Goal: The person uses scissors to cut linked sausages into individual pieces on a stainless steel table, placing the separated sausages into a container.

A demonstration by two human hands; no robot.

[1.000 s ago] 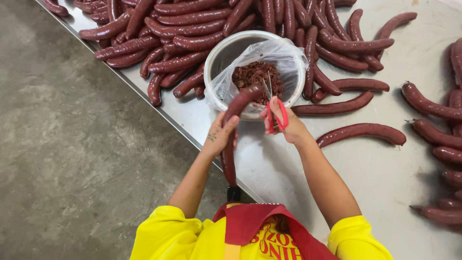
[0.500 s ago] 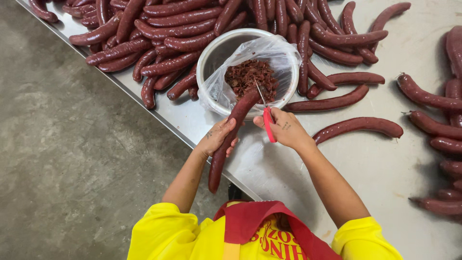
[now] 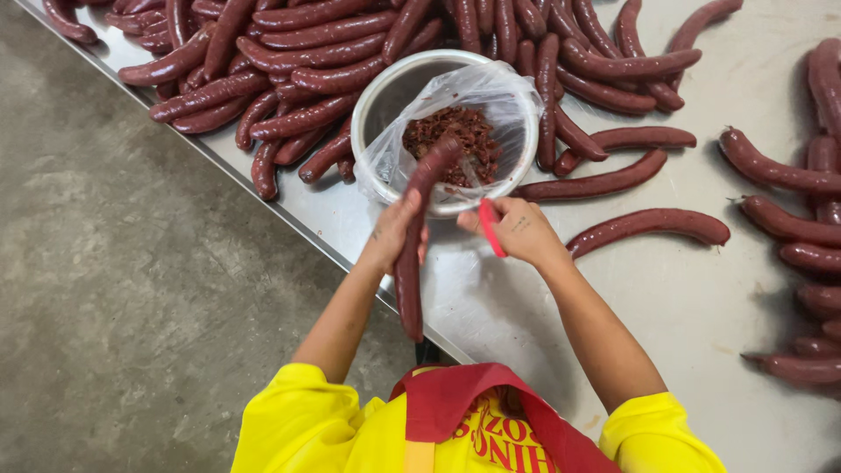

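My left hand (image 3: 392,233) grips a long dark red sausage (image 3: 412,263) near its middle, holding it upright with its top end over the bowl. My right hand (image 3: 517,231) holds small red-handled scissors (image 3: 491,226), closed around the handle just right of the sausage. Directly beyond both hands stands a metal bowl (image 3: 385,96) lined with a clear plastic bag (image 3: 508,96) that holds dark red trimmings (image 3: 455,140). I wear a yellow shirt and a red apron.
A heap of sausages (image 3: 289,61) covers the far left of the steel table (image 3: 701,298). Single sausages (image 3: 648,226) lie to the right of the bowl and along the right edge (image 3: 788,175). A concrete floor (image 3: 131,307) lies left of the table edge.
The left hand has turned the sausage more upright, its top end now over the bowl. The right hand with the scissors has drawn back from the sausage tip toward the table.
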